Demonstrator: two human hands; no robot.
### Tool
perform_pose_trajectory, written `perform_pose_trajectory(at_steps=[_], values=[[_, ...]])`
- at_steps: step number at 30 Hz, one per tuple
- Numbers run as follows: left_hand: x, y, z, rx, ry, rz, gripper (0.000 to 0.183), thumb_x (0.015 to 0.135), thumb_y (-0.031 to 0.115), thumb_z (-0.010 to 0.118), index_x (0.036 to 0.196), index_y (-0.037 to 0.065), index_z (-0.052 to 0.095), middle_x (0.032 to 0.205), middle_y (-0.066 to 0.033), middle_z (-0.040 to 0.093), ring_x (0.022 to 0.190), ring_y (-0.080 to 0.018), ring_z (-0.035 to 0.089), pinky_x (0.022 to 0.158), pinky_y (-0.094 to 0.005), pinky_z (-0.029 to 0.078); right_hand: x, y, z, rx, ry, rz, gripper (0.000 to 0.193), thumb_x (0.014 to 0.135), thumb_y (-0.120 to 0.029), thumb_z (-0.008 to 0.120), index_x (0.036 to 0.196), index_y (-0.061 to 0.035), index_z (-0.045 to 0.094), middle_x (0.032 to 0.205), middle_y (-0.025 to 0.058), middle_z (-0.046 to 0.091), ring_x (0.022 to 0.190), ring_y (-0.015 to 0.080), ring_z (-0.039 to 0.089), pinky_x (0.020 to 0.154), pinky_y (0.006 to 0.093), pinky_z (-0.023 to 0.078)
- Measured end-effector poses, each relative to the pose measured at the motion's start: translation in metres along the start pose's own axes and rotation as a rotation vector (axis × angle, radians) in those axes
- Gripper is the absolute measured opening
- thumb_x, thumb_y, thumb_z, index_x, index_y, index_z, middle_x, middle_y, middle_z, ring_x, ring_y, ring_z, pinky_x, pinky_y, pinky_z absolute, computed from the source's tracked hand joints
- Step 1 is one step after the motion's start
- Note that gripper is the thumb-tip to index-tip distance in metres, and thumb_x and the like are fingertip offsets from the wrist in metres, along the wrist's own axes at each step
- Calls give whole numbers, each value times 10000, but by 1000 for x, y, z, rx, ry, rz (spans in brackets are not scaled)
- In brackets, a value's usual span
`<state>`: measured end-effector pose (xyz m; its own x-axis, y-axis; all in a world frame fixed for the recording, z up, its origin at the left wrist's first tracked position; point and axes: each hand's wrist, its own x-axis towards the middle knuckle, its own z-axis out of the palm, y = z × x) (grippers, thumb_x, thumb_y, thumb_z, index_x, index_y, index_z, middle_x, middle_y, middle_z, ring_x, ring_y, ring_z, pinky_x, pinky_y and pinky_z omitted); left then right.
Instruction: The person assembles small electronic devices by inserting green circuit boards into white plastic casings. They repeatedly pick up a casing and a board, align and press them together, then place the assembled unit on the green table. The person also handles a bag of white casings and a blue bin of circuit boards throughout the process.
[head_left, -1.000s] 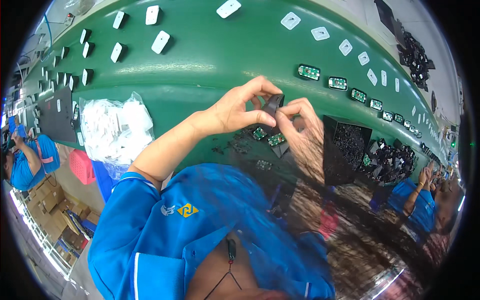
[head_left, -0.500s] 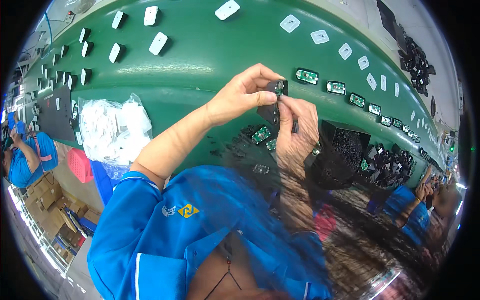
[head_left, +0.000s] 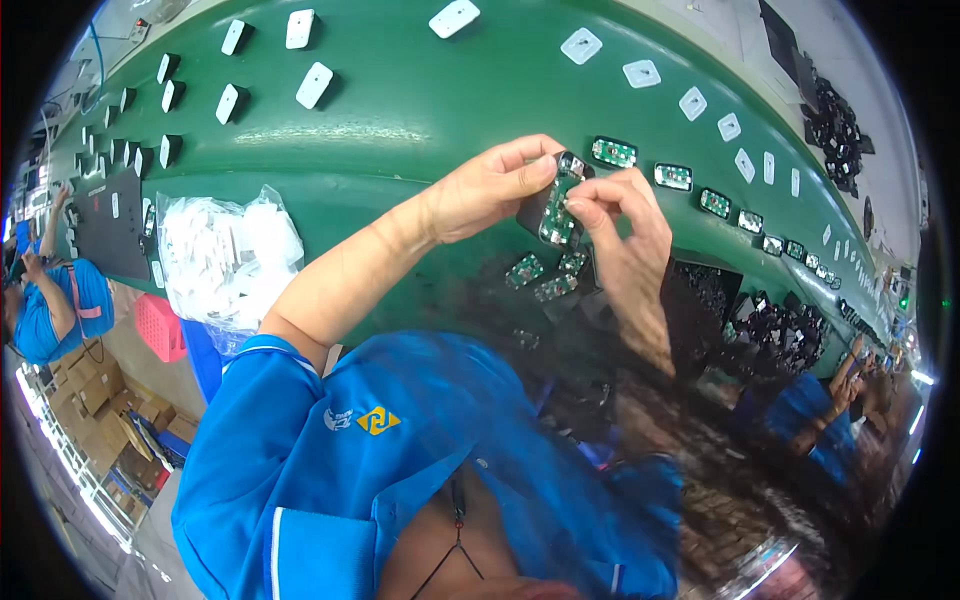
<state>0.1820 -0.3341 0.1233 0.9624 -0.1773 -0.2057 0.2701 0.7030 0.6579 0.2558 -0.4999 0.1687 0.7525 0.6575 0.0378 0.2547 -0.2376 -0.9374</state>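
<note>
My left hand (head_left: 495, 190) grips a black plastic housing with a green circuit board (head_left: 559, 215) in it, its board side facing up. Thumb and fingers of my right hand (head_left: 632, 225) are pinched together against the board's right edge. Whatever small thing sits between those fingertips is hidden. Below the held housing, several loose green circuit boards (head_left: 524, 270) lie on the green table. Dark hair blurs part of the view under my right wrist.
Black housings with boards (head_left: 613, 152) form a row to the right, with flat white covers (head_left: 642, 74) behind. White-topped units (head_left: 315, 86) stand far left, near a bag of white parts (head_left: 230, 255). A black parts heap (head_left: 785, 330) lies right. Co-workers sit at both sides.
The held housing has turned from edge-on to show its board. My right hand has shifted right and its fingertips now press on the board's edge.
</note>
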Motion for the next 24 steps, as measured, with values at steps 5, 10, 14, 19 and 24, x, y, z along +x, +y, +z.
perform_pose_trajectory(at_steps=[5,10,14,19,24], values=[[-3,-9,-10,18,-4,-46,509,908,469,564,1238,87,494,1119,-6,573,1049,-101,546,899,-292,448,-8,3,4,157,20,77,72,792,-61,705,859,-38,692,832,6,531,736,100,506,670,232,408],[-4,-7,-7,72,-22,-9,487,913,399,586,1262,70,502,1212,-33,563,1081,-126,539,927,-315,434,-5,4,5,697,-14,395,233,785,-8,702,907,-67,513,859,2,544,748,76,510,705,240,433],[-6,3,-2,301,-96,73,436,916,300,590,1270,57,514,1246,-42,558,1071,-124,539,910,-298,434,2,22,0,725,-208,464,350,733,92,656,958,-88,457,922,14,528,893,95,529,764,243,447],[-1,-12,-17,144,17,-46,493,918,414,577,1268,75,504,1145,-17,576,1012,-96,550,862,-284,464,10,31,5,862,-232,493,695,783,-69,708,1388,-7,372,1098,47,559,1053,156,535,933,299,410],[25,-23,-19,-134,254,-80,492,940,474,506,1208,62,499,1052,-29,593,918,-118,593,791,-299,511,5,69,25,681,-159,456,787,804,-410,717,1391,-1,390,1416,96,422,1312,225,385,1105,367,264]])
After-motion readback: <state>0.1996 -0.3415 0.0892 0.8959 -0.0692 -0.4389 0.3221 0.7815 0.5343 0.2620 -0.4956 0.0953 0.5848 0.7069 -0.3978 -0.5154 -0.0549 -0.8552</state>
